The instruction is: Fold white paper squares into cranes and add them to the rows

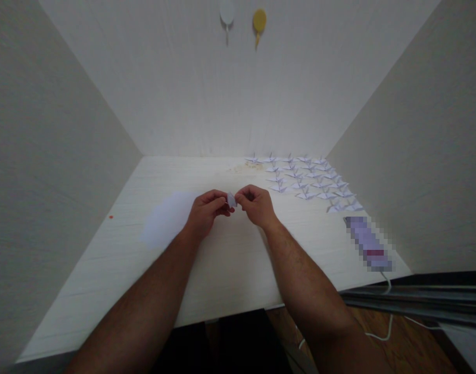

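A small folded piece of white paper (231, 200) is held up over the middle of the table, between my two hands. My left hand (210, 206) pinches it from the left, thumb and fingers closed on it. From the other side, the thumb and forefinger of my right hand (255, 204) are closed at its right edge. Fine creases in the paper are too small to make out. Partly behind my left wrist lies white paper (166, 218), flat on the table.
Rows of white folded paper cranes (299, 185) stand at the back right. In front of them lies a blurred-out phone-like device (368, 243) with a white cable (388, 283). A small orange spot (110, 217) marks the left side of the pale table (222, 280). Walls enclose three sides.
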Tool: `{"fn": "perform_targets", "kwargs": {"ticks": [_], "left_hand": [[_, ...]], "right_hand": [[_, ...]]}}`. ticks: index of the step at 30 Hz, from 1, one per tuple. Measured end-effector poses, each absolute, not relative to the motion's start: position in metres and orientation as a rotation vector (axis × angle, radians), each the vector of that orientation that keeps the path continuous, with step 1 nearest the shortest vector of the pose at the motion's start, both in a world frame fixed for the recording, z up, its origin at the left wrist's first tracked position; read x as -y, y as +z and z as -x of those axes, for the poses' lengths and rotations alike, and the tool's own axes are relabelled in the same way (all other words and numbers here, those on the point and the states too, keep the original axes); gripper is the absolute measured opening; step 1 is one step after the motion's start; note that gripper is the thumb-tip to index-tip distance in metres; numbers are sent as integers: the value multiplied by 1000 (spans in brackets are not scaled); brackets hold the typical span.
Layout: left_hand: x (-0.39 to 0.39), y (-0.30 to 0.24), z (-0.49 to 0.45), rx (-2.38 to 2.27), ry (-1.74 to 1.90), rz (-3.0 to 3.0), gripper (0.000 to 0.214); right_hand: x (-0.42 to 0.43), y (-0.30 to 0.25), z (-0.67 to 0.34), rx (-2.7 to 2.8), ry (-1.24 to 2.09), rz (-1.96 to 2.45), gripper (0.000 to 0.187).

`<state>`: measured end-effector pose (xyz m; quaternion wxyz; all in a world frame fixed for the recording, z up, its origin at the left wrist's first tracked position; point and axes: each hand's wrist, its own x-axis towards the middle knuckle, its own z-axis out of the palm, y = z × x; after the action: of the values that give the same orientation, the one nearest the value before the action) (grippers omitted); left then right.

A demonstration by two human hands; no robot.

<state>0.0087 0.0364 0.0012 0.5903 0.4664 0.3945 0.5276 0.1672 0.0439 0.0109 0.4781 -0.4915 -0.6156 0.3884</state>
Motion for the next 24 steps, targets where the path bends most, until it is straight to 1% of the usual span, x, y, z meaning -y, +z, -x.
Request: {"fn": "perform_targets", "kwargs": {"ticks": [8,14,20,22,24], "left_hand": [[-42,-4,-9,-1096,1426,-1186,26],[-41,-5,-8,-1200,1478,-1405,19],[-37,-4,-11,-1202,1451,-1512,13],[-36,-2,-12,-1195,1412,-1511,11],[-36,0,-12,-1213,1357,-1492,14]], "right_hand": [[-47,8,-162,1258,1100,1098,22],[-48,6,-163,1310,1287,1140,26],[-48,6,-164,1373,1307,1174,13],[-49,4,-164,1423,1245,1216,8],[-49,3,-164,1511,1117,1271,7]]}}
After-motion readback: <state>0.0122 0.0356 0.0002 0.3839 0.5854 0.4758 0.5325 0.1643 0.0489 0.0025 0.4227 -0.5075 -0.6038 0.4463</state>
